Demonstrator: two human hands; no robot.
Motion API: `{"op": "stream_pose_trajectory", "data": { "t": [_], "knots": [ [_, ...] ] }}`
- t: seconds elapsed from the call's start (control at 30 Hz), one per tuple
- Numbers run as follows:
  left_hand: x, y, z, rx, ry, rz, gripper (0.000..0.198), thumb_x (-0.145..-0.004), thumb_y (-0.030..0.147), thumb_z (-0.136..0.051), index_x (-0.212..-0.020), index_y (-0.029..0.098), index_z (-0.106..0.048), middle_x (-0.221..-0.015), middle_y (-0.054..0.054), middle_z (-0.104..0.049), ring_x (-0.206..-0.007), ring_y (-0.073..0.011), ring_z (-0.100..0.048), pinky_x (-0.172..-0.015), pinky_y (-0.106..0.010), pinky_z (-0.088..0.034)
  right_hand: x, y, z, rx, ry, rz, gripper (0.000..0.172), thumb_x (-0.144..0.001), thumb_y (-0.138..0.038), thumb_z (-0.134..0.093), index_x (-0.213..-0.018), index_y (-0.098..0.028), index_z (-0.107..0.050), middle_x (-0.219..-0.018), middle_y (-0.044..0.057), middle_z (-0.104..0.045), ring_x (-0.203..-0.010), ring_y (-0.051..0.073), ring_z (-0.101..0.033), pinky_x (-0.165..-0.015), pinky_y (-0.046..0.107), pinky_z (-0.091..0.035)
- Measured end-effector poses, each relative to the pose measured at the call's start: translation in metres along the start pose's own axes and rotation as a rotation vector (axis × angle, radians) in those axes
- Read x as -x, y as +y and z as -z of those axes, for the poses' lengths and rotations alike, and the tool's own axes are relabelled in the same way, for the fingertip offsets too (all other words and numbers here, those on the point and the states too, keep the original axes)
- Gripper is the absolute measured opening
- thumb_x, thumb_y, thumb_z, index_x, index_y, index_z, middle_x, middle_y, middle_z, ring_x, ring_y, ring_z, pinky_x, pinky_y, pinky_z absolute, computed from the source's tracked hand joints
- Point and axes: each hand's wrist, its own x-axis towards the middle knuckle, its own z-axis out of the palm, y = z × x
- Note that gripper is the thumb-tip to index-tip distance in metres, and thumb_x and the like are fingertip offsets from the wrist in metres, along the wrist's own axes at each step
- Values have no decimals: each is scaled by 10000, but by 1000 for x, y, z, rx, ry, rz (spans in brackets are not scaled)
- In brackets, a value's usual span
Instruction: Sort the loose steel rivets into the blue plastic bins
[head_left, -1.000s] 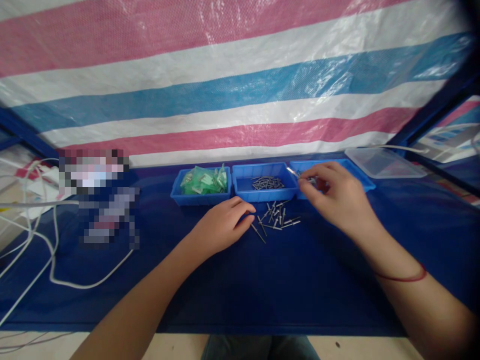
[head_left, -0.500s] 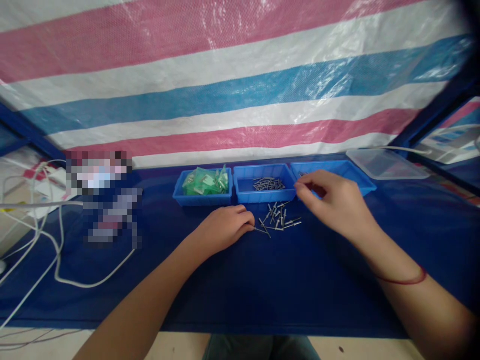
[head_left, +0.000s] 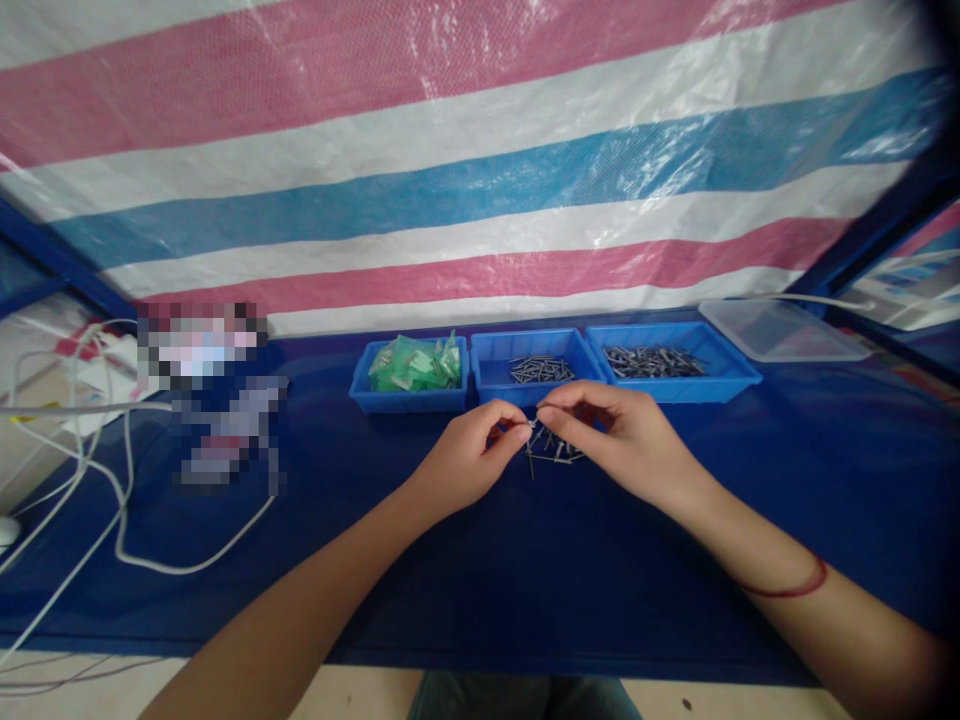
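Observation:
My left hand [head_left: 484, 450] is closed in a pinch above a small pile of blind rivets [head_left: 561, 449] on the blue table. A single blind rivet [head_left: 533, 424] shows at its fingertips. My right hand [head_left: 619, 432] comes in from the other side, thumb and forefinger pinched, close to the left fingertips. Whatever it holds is too small to make out, and its fingers hide part of the pile. Just behind the hands stands the middle blue tray [head_left: 487, 383] with rivets inside. The right blue tray [head_left: 686, 388] holds a larger heap of similar rivets.
A left blue tray [head_left: 409, 402] contains green plastic packets [head_left: 416, 365]. A clear flat lid [head_left: 784, 332] lies at the back right. White cables [head_left: 172, 570] run over the table's left side, near blurred items. A striped plastic sheet [head_left: 480, 220] hangs behind.
My right hand has moved left and nearer from the right tray to the rivet pile, uncovering that tray. My left hand has shifted slightly right and up, so the fingertips nearly meet.

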Motion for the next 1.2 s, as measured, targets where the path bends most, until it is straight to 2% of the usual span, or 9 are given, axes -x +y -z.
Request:
{"op": "stream_pose_trajectory", "data": {
  "t": [0.37,0.73,0.83,0.93,1.03,1.2],
  "knots": [
    [1,0,-3,46,-33,-18,263,-895,371,-488,-975,169,-634,-839,-14,-628,-677,-102,-537,-616,-211,-415,3,-3,-4,19,-28,29,166,-857,-321,-558,-833,-197,-665,-827,33,-685,-743,164,-602,-613,271,-447],
    [-1,-1,1,72,143,6,208,-853,348,-561,-932,162,-609,-844,-23,-631,-671,-105,-536,-596,-213,-419,0,-2,2,152,-70,125,121,-856,-256,-539,-844,-195,-643,-774,31,-655,-682,150,-578,-609,277,-440],
    [-1,0,0,52,141,-2,208,-854,355,-559,-923,164,-605,-844,-22,-632,-669,-105,-539,-603,-218,-428,0,-3,1,200,-97,197,101,-853,-216,-528,-823,-197,-622,-763,29,-642,-696,154,-577,-648,291,-452],
    [0,0,-1,34,103,-26,237,-861,360,-555,-998,170,-592,-880,-25,-635,-682,-104,-554,-633,-223,-451,-2,-4,4,245,-121,235,115,-854,-193,-511,-796,-204,-609,-792,35,-646,-732,163,-586,-681,301,-455],
    [1,-2,-1,-64,59,-88,286,-875,355,-541,-1104,186,-571,-952,-34,-628,-724,-110,-568,-704,-245,-472,-7,2,19,350,-48,218,107,-841,-194,-514,-782,-206,-602,-807,41,-641,-749,176,-591,-704,312,-452],
    [1,-7,1,-360,-41,-242,254,-921,270,-449,-1100,192,-613,-1037,-62,-614,-965,-178,-564,-887,-318,-435,-14,27,61,674,219,45,97,-807,-278,-556,-759,-211,-606,-787,67,-640,-687,210,-578,-652,355,-423]
  ]
}}
